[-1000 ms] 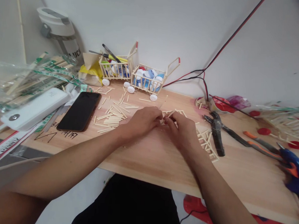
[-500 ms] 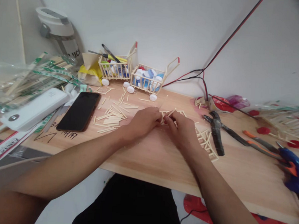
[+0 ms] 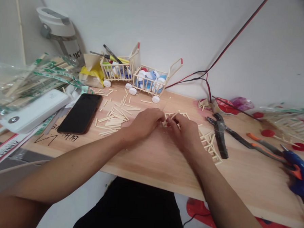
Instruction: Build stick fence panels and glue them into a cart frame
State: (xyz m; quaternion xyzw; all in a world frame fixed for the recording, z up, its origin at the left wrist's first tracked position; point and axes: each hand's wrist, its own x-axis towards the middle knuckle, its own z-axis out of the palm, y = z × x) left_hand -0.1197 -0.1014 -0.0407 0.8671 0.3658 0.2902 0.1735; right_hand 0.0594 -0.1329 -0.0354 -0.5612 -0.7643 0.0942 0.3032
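Note:
My left hand (image 3: 150, 122) is closed, its fingertips at the near left part of a small wooden stick frame (image 3: 185, 114). My right hand (image 3: 185, 129) pinches a short wooden stick (image 3: 175, 114) against or just over that frame. Both hands cover much of the frame, so the exact contact is hidden. Left of my left hand lies a loose pile of cut wooden sticks (image 3: 114, 120). Beside my right wrist rest lattice panels of glued sticks (image 3: 211, 147), partly behind the arm.
Two small stick carts (image 3: 150, 83) filled with bottle caps stand against the wall. A phone (image 3: 80, 113) and white power bank (image 3: 36, 111) lie at left. Pliers (image 3: 219, 134), orange-handled cutters (image 3: 264, 150) and a blue glue gun (image 3: 297, 169) lie at right.
My left hand's fingers have shifted very slightly at the frame. My right hand keeps its pinch on the stick; everything else stays in place.

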